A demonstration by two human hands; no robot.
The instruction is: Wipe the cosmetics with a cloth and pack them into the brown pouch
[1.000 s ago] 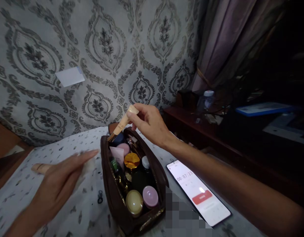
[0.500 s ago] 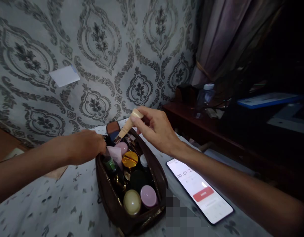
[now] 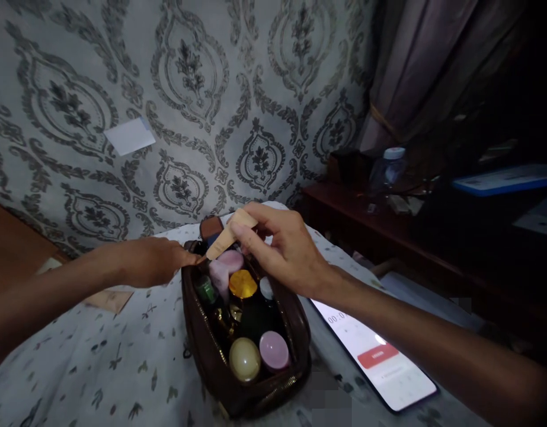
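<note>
A brown zip-up cosmetic bag [image 3: 197, 356] lies open on the patterned sheet, packed with jars and bottles. At its far left rim is my left hand [image 3: 155, 261], fingers closed on the edge. My right hand [image 3: 277, 243] pinches a beige squeeze tube [image 3: 223, 242] by its cap, tilted with its narrow end down over the far end of the bag. Inside are a pink tube [image 3: 220, 277], a gold-lidded jar [image 3: 243, 284], a green-topped bottle [image 3: 205, 289], a cream round lid [image 3: 245, 359] and a pink round lid [image 3: 274, 350].
A phone [image 3: 406, 376] showing a timer lies right of the bag, partly under my right forearm. Beyond it stands a dark red table [image 3: 330, 204] with a clear bottle [image 3: 392, 166]. A patterned wall [image 3: 237, 107] rises behind; a flat beige packet [image 3: 111, 299] lies left.
The beige tube has tipped over further and sits a little lower, closer to my left fingers. My left fingers have stretched further over the rim. The whole view has shifted slightly.
</note>
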